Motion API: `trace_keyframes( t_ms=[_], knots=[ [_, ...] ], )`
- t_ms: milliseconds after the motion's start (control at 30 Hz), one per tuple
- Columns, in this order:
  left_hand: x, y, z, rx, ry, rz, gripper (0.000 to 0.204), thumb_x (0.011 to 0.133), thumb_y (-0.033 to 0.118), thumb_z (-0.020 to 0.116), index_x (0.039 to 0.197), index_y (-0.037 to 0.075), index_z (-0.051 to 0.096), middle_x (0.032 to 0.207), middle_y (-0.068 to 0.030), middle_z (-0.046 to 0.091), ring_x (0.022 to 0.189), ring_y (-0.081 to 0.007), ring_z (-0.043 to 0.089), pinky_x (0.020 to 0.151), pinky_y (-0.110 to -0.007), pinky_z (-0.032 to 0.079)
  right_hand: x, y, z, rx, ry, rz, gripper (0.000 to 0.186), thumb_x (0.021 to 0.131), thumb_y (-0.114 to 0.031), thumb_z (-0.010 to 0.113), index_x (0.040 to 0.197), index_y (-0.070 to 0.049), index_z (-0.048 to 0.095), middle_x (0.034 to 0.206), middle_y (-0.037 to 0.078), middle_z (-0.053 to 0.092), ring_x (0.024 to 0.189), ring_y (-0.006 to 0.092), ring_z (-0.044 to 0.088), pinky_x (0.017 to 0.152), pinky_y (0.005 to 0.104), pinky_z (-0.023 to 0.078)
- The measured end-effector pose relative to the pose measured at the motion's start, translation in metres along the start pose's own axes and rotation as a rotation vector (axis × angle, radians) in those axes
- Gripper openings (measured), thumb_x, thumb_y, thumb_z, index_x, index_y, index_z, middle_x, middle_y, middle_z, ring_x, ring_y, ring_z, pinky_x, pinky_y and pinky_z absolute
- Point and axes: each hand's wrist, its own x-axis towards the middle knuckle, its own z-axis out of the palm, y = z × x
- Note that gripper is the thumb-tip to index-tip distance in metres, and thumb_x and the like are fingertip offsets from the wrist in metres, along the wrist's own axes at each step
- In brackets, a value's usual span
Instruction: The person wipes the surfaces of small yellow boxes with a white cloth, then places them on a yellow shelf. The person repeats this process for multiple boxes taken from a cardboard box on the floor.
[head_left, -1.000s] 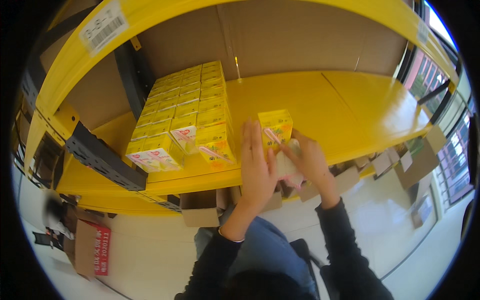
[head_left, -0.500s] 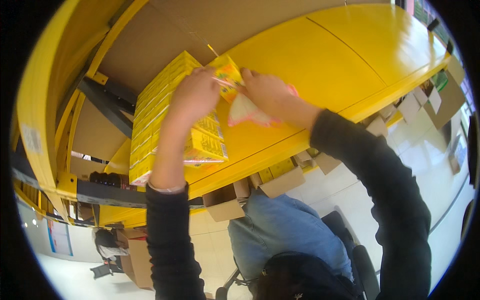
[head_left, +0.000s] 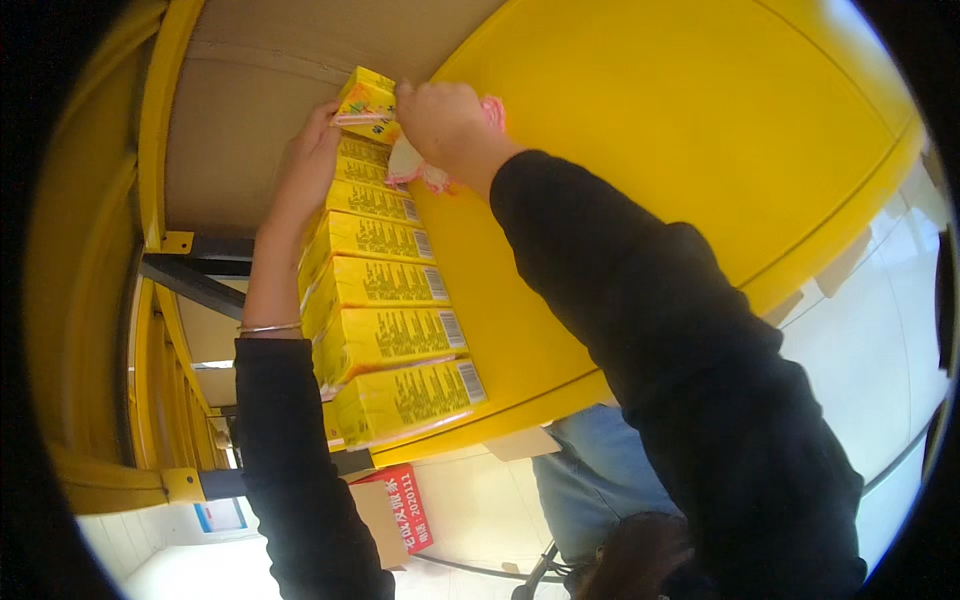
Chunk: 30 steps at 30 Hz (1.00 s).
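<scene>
At the far end of a row, a small yellow drink carton (head_left: 367, 100) with a printed front is tilted between my hands. My left hand (head_left: 312, 160) grips its left side, fingers closed on the edge. My right hand (head_left: 445, 125) is closed at its right edge, thumb side against the carton. A white cloth with a pink edge (head_left: 408, 163) shows beneath and behind my right hand; whether those fingers also hold it, I cannot tell. Several matching yellow cartons (head_left: 395, 335) stand lined up toward me along the shelf's left side, partly behind my left forearm.
The yellow shelf board (head_left: 640, 130) stretches to the right with a raised front lip. Yellow uprights (head_left: 150, 190) and a dark brace (head_left: 195, 285) stand at left. Brown cardboard (head_left: 270, 60) backs the shelf. Below are a cardboard box with a red panel (head_left: 405, 510) and pale floor tiles.
My view has shifted closer to the carton row, which now shows its barcoded sides. Both hands remain on the far carton, its printed front now more in sight.
</scene>
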Motion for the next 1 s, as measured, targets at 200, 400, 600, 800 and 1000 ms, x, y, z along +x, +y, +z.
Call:
trace_keyframes(
  t_ms=[200, 400, 600, 800, 1000],
  knots=[
    [0.017, -0.034, 0.009, -0.291, 0.083, -0.028, 0.04, 0.093, 0.023, 0.035, 0.119, -0.003, 0.053, 0.114, -0.0143, 0.058, 0.103, -0.0197, 0.055, 0.088, -0.028, 0.041, 0.026, 0.007, 0.016, 0.065, -0.016, -0.011, 0.026, 0.086, -0.019, 0.055, 0.106, -0.004, 0.059, 0.093, 0.012, 0.067, 0.084, 0.0278, 0.066, 0.07, 0.0364, 0.053],
    [0.023, -0.051, 0.013, -0.562, 0.091, -0.113, 0.043, 0.092, 0.023, 0.035, 0.118, -0.006, 0.054, 0.115, -0.0155, 0.057, 0.102, -0.0195, 0.055, 0.088, -0.028, 0.041, 0.032, 0.013, 0.017, -0.025, -0.072, -0.052, 0.028, 0.086, -0.03, 0.057, 0.106, -0.011, 0.063, 0.095, 0.009, 0.067, 0.088, 0.0268, 0.065, 0.073, 0.0372, 0.052],
    [0.034, -0.062, 0.008, -0.359, 0.115, 0.028, 0.043, 0.092, 0.026, 0.038, 0.118, -0.003, 0.055, 0.113, -0.0158, 0.059, 0.1, -0.0221, 0.056, 0.088, -0.029, 0.041, 0.039, 0.019, 0.018, 0.017, -0.06, -0.038, 0.031, 0.086, -0.031, 0.058, 0.11, -0.012, 0.062, 0.097, 0.011, 0.067, 0.092, 0.0287, 0.064, 0.077, 0.038, 0.052],
    [0.014, -0.06, 0.009, -0.257, 0.06, -0.061, 0.045, 0.093, 0.035, 0.038, 0.116, 0.0, 0.055, 0.109, -0.0167, 0.059, 0.098, -0.0239, 0.056, 0.087, -0.032, 0.041, 0.032, 0.014, 0.038, -0.218, 0.127, -0.167, 0.025, 0.088, -0.023, 0.051, 0.101, -0.011, 0.069, 0.095, 0.01, 0.068, 0.087, 0.0216, 0.065, 0.075, 0.0341, 0.05],
    [-0.05, 0.016, -0.037, -0.328, -0.152, -0.196, 0.047, 0.096, 0.038, 0.04, 0.125, 0.003, 0.049, 0.121, -0.0111, 0.055, 0.111, -0.0203, 0.05, 0.097, -0.031, 0.038, 0.002, -0.006, -0.021, 0.105, -0.239, 0.129, 0.027, 0.089, -0.022, 0.049, 0.103, -0.007, 0.066, 0.101, 0.013, 0.066, 0.095, 0.027, 0.064, 0.072, 0.0405, 0.052]
  ],
)
